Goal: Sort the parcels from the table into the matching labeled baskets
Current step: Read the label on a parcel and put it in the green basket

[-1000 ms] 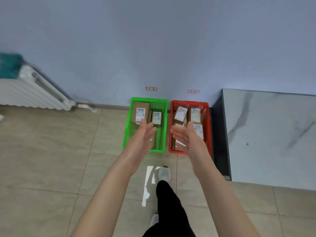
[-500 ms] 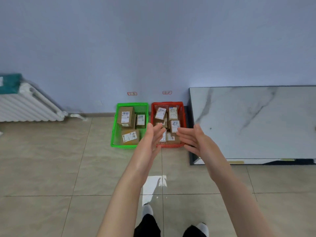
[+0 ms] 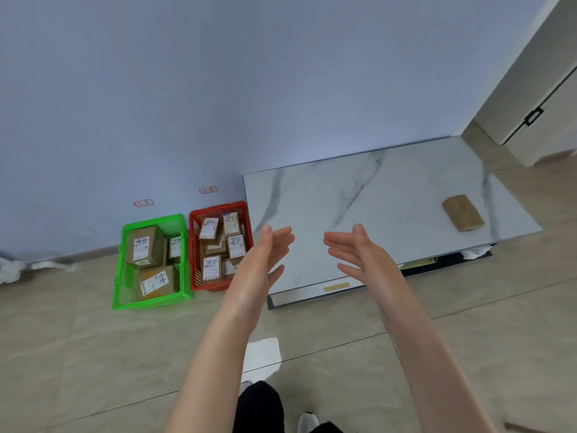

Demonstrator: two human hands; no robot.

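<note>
A green basket [image 3: 146, 303] on the floor holds three brown parcels. Beside it to the right, a red basket [image 3: 193, 245] holds several labelled parcels. A single brown parcel [image 3: 462, 212] lies near the right end of the white marble table [image 3: 390, 189]. My left hand [image 3: 265, 254] and my right hand [image 3: 359, 248] are both raised with palms facing each other and fingers straight, holding nothing. They hover over the table's left front part, far from the brown parcel.
Two small red-edged labels are stuck on the wall, one [image 3: 143, 203] above the green basket and one [image 3: 208, 190] above the red basket. A door [image 3: 537, 89] stands at the far right. Tiled floor surrounds the baskets and table.
The view has swung right from the baskets toward the table, bringing the lone parcel into sight. Both empty hands moved right with it and spread a little wider apart.
</note>
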